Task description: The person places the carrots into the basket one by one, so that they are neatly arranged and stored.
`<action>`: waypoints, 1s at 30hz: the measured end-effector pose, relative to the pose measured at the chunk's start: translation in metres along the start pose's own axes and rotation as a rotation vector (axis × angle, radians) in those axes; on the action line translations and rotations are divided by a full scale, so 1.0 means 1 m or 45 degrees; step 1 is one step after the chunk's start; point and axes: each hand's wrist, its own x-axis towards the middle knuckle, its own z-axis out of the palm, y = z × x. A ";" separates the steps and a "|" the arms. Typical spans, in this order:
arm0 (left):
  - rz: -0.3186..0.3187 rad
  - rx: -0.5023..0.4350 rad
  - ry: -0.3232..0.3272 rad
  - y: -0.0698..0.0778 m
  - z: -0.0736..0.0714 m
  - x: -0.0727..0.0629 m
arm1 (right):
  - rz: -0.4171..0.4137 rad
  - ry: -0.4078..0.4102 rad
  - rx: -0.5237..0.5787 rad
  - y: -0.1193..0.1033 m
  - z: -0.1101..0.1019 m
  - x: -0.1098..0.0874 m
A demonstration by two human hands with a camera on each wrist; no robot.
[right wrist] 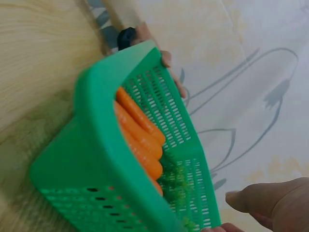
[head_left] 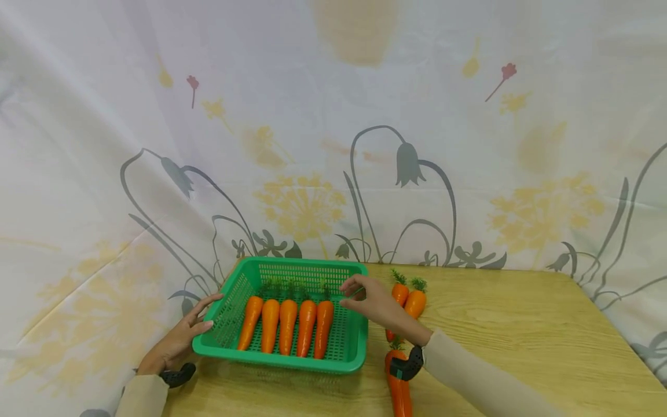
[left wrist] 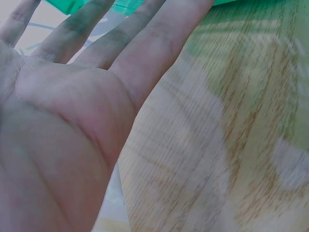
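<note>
A green plastic basket stands on the table, and several carrots with leafy tops lie side by side in it, tops toward the far wall. At the basket's left rim is my left hand, its fingertips on the edge. The left wrist view shows the fingers of that hand stretched out straight. My right hand hovers over the basket's right rim, fingers loosely bent and nothing between them. In the right wrist view, the right thumb appears beside the basket's far end.
Right of the basket, loose carrots lie on the wooden table, partly covered by my right forearm. Another carrot lies nearer me, under the wrist strap in this view. A flower-printed cloth hangs behind the table.
</note>
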 end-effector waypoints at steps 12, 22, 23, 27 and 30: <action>-0.031 -0.031 -0.002 0.001 0.001 -0.002 | -0.025 0.054 -0.062 0.020 -0.025 -0.038; -0.024 -0.025 0.018 0.002 0.002 0.000 | 0.063 0.082 -0.097 0.042 -0.047 -0.071; -0.024 -0.023 0.019 0.001 0.001 0.000 | 0.085 0.078 -0.094 0.045 -0.048 -0.074; -0.024 -0.004 0.016 0.000 0.000 0.000 | 0.140 0.054 -0.070 0.054 -0.050 -0.087; -0.022 0.006 0.016 0.000 0.000 0.000 | 0.187 0.028 -0.028 0.058 -0.050 -0.097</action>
